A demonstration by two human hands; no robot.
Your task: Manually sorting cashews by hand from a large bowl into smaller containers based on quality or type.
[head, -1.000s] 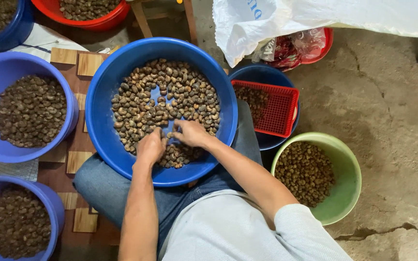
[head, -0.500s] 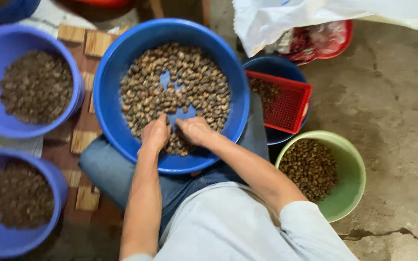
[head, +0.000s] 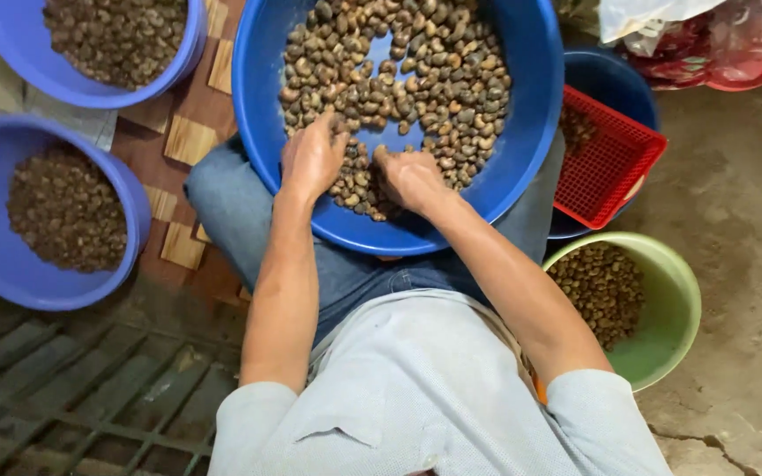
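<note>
Both palms down among brown nuts point(head: 416, 79) in big blue basin point(head: 540, 115), upper centre, propped on lap for reach: left hand point(head: 310, 159) spread flat, right hand point(head: 409, 179) loosely cupped, grasp unclear

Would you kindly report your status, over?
Left hand and right hand open, resting in brown nuts. Big blue plastic basin on lap. Nothing obstructing.
</note>
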